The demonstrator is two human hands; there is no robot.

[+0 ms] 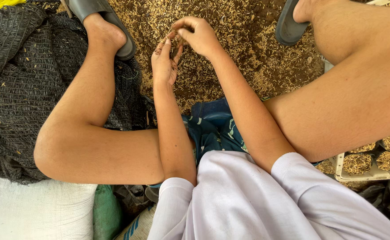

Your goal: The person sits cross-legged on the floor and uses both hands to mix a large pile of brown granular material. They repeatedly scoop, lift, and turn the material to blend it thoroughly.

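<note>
The left hand [164,62] lies spread, palm up; the right hand [198,33] pinches husks [177,39] over it, above the husk-strewn floor [230,66]. A white sack [34,211] lies at the near-left.

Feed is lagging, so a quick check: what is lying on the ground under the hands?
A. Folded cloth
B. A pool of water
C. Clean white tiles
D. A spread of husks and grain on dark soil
D: the ground beneath the left hand and right hand is covered in pale husks and grain over dark soil, with bits of it on the palms.
</note>
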